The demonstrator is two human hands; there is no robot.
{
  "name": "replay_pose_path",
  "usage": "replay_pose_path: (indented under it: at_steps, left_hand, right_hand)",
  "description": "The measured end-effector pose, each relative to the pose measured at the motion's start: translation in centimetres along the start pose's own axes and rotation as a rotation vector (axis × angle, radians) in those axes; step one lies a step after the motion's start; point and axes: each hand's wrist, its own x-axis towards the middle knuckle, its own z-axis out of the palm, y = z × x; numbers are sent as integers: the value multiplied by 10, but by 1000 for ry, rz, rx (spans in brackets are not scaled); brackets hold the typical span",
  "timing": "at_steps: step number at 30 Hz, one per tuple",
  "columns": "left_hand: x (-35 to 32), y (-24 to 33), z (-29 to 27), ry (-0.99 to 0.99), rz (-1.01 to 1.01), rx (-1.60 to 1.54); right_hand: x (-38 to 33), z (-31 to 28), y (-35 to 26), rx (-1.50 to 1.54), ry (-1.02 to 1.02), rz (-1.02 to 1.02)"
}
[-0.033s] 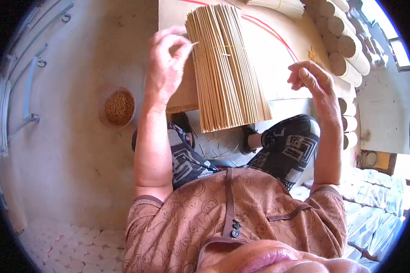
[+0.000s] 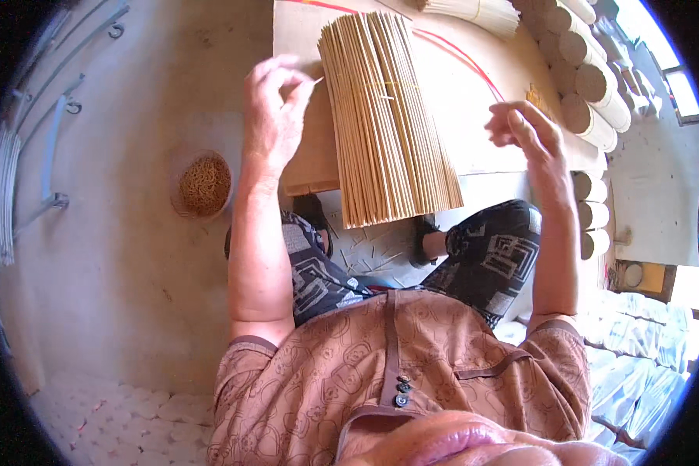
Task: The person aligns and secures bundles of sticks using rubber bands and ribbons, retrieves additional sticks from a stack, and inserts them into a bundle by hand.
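Observation:
A thick bundle of thin tan sticks (image 2: 388, 132) lies lengthwise on the low cardboard-topped table (image 2: 474, 155), its near end jutting past the edge. A thin yellow band (image 2: 400, 83) circles its upper part, with a small white bit (image 2: 386, 97) near it. Beside the bundle's left side, apart from it, my left hand (image 2: 276, 113) pinches a small pale sliver (image 2: 318, 80) between thumb and finger. My right hand (image 2: 530, 136) is raised on the right, fingers curled in near the thumb; whether it holds anything is hidden. Red strips (image 2: 466, 62) on the table end near it.
Another stick bundle (image 2: 474, 12) lies at the far edge. Round stacked bundles (image 2: 590, 81) line the right side. A tub of small brown pieces (image 2: 204, 185) stands on the floor at left. Loose stick bits (image 2: 369, 247) lie between my feet. Plastic-wrapped packs (image 2: 637, 373) fill the lower right.
My left hand has drawn slightly left and down, so the pale sliver is now clear of the bundle's side. My right hand has shifted slightly left.

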Motion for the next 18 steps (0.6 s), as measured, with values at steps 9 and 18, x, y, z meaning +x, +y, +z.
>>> replay_pose_path:
  at_steps: [9,18]
  left_hand:
    - [-17,-1,-7,-28,-439,-344]
    - [-19,31,22,-114,-664,-848]
  right_hand:
    - [51,107,67,434,-171,187]
    - [50,149,52,630,58,515]
